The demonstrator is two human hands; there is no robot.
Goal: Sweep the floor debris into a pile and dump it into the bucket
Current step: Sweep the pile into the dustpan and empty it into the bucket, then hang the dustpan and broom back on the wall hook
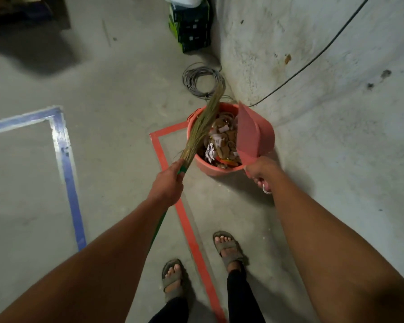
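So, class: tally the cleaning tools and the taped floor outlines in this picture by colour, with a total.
Pink or red: 3 - bucket, dustpan, red tape
Blue: 1 - blue tape
Straw: 1 - broom
Total: 5

Salmon-red bucket point(267, 134) and dustpan point(248, 134), straw-tan broom point(202, 128) (green handle), blue tape point(67, 164), red tape point(187, 224).
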